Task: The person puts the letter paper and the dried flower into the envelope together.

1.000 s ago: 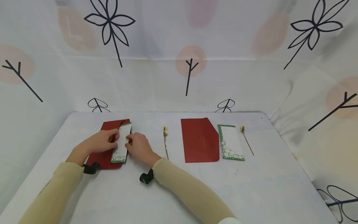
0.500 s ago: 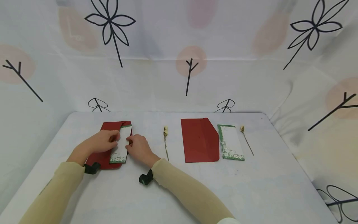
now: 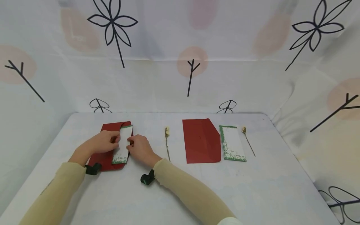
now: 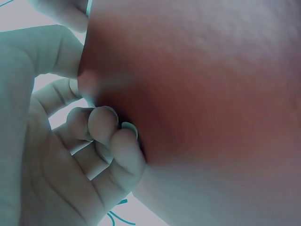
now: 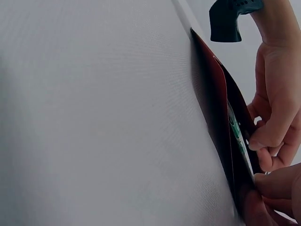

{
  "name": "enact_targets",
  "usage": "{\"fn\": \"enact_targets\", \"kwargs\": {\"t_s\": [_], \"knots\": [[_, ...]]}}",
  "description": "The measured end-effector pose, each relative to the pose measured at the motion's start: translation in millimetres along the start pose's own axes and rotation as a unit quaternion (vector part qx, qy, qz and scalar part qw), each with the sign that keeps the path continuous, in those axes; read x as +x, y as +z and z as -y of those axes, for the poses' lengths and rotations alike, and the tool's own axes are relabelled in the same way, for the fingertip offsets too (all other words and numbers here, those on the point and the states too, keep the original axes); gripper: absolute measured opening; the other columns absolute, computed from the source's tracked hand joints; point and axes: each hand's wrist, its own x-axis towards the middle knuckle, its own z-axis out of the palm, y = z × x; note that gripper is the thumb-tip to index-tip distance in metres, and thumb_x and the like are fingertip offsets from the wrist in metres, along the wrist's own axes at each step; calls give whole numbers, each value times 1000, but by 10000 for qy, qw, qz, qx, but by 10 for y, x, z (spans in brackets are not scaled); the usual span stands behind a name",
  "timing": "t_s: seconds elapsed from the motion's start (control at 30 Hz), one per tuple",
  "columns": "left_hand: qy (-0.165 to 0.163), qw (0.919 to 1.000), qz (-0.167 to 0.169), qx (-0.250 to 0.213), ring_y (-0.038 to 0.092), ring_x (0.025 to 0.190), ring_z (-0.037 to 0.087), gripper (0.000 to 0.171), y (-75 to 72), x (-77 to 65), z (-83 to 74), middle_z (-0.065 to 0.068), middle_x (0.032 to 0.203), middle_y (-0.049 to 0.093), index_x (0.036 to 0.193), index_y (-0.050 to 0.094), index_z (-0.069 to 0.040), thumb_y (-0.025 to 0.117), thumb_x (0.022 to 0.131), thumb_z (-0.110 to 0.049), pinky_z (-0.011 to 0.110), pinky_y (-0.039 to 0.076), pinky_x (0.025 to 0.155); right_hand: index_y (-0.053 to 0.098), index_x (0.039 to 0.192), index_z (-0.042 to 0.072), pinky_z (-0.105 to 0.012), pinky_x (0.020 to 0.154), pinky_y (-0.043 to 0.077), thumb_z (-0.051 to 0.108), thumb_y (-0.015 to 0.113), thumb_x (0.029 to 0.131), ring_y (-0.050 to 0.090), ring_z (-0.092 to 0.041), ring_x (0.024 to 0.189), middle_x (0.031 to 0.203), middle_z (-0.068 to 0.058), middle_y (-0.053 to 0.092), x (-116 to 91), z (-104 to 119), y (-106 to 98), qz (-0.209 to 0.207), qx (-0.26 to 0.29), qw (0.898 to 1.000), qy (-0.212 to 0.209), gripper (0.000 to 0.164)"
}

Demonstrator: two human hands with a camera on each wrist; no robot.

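Observation:
On the left of the table in the head view, a red envelope [image 3: 108,159] lies under both hands. A white card [image 3: 122,142] with a green floral border is partly in its mouth, its right side showing. My left hand [image 3: 103,142] pinches the envelope's edge; the left wrist view shows its thumb and fingers at that red edge [image 4: 122,70]. My right hand [image 3: 141,149] pinches the card's right edge. In the right wrist view the envelope [image 5: 216,84] gapes, with the card's green border [image 5: 236,127] between its layers.
A dried flower [image 3: 167,137] lies right of my right hand. Farther right are a second red envelope [image 3: 201,142], a second green-bordered card [image 3: 232,142] and another dried flower [image 3: 247,139]. A patterned cloth [image 3: 157,84] hangs behind the white table [image 3: 253,193].
The card's top edge has come slightly nearer to me, and the envelope has shifted a little under the hands. Both hands keep nearly the same place and grip.

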Motion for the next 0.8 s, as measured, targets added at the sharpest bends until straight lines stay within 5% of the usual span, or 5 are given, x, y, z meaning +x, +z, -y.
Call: {"fn": "enact_targets", "kwargs": {"t_s": [0.8], "knots": [[341,9988,-164,-303,46,62,14,11,50,14,-58,-3,64,44,87,53,-14,63,85,-9,29,37,58,70,119,5,-12,65,46,15,71,93,58,0,79,99,0,66,-4,-13,13,105,468,9988,13,27]]}}
